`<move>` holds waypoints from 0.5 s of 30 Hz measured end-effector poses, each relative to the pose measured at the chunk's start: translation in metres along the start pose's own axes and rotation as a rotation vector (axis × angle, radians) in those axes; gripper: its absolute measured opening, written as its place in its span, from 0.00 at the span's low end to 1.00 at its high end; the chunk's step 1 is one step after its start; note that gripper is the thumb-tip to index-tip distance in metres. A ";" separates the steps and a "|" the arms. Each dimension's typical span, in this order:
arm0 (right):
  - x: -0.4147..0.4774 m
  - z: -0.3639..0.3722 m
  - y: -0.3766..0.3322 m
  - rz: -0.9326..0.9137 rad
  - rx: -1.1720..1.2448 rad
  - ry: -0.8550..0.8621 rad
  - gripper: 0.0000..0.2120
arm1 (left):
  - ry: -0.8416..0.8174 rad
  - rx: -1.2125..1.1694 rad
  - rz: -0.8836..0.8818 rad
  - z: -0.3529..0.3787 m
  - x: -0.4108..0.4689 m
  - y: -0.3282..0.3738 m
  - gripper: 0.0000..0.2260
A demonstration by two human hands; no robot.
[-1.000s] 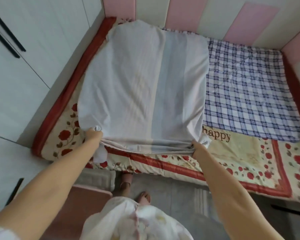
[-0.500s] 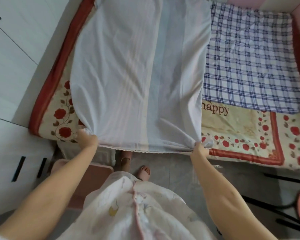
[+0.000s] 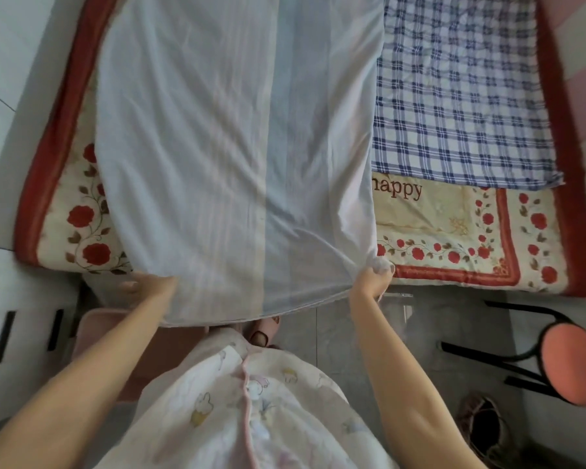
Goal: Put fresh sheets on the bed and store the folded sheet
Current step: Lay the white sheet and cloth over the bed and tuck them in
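White sheet covers only the frame-left half of the bed; left hand and right hand each clutch a lower corner, fingers curled; spreading and storing remain.

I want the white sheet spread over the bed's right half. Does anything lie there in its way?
Yes: a blue plaid cloth lies flat there, beside the white sheet gripped by the left hand and right hand.

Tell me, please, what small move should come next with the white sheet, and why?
Probably lower the hem onto the quilt: the left hand and right hand grip near corners of the sheet, and the hem hangs past the quilt's near edge.
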State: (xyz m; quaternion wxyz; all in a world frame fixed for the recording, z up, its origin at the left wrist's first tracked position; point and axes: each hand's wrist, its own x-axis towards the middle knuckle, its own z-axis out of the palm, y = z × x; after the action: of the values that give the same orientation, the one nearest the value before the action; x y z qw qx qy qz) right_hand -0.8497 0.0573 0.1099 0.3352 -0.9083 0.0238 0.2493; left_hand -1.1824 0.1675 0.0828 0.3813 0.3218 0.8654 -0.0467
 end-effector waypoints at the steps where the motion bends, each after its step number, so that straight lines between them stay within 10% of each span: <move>1: -0.014 0.010 -0.010 -0.181 -0.065 -0.035 0.14 | -0.006 -0.060 0.134 0.005 -0.004 0.014 0.30; 5: -0.074 0.043 -0.022 -0.749 -0.340 -0.314 0.17 | -0.406 -0.252 0.622 0.026 -0.044 0.079 0.12; 10: -0.098 0.067 -0.014 -0.987 -0.668 -0.537 0.22 | -0.678 0.056 0.855 0.063 -0.088 0.131 0.35; 15: -0.093 0.058 -0.011 -1.103 -0.802 -0.558 0.19 | -0.502 -0.394 0.444 0.088 -0.085 0.140 0.23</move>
State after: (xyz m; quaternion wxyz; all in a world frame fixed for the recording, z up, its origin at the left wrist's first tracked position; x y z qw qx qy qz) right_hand -0.9539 0.0903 0.1222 0.0475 -0.7437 -0.6158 0.2558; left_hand -1.0009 0.2051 0.1027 0.6366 0.4007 0.6467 0.1267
